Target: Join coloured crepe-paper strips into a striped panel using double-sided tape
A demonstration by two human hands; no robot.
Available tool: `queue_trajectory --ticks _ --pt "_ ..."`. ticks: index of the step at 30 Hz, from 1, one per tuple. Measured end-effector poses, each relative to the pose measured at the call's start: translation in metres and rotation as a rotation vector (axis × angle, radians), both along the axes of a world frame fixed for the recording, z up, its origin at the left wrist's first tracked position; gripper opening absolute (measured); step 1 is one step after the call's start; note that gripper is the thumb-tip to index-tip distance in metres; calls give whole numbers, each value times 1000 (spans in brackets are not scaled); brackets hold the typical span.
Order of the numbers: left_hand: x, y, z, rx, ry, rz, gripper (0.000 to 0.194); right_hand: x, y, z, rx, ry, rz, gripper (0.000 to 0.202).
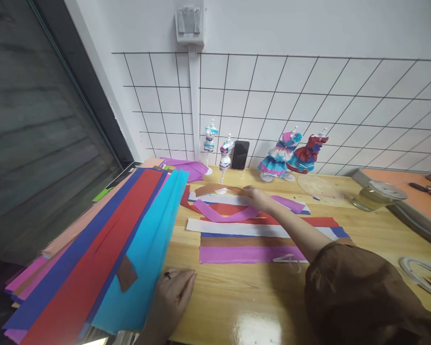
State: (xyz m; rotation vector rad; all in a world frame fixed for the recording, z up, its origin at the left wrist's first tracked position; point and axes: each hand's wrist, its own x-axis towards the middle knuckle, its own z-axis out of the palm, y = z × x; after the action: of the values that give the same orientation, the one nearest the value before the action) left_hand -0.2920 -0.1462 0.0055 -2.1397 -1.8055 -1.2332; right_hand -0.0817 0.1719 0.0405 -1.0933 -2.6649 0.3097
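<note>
My right hand (254, 195) reaches across the table with its fingers pinched on the right end of a brown crepe-paper strip (215, 189). Beneath it lie more strips: a curved purple strip (224, 216), a white strip (233, 227) and a wide purple strip (230, 255). My left hand (175, 290), wearing a dark ring, rests loosely closed on the wood beside the blue paper sheet (143, 268); I see nothing in it. Behind the brown strip stand two small white dress forms, one nearer (225, 155) and one farther (210, 140), with bits of coloured paper on them.
A long stack of coloured paper, with a red sheet (104, 249), covers the left side. Two dress forms in ruffled paper dresses (278, 158) and a phone (240, 155) stand by the tiled wall. At right are a glass jar (375, 195), an orange tray (409, 187) and a tape roll (413, 275).
</note>
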Motion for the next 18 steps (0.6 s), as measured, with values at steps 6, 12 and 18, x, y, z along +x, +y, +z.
queue_trajectory --ticks 6,12,18 --pt "0 -2 -1 -38 -10 -7 12 -2 0 2 23 100 15 35" --pt "-1 -1 -2 -55 -21 -2 14 -6 -10 24 59 188 42 44" --pt "-1 -2 -3 -53 -20 1 13 -2 -31 66 114 270 83 43"
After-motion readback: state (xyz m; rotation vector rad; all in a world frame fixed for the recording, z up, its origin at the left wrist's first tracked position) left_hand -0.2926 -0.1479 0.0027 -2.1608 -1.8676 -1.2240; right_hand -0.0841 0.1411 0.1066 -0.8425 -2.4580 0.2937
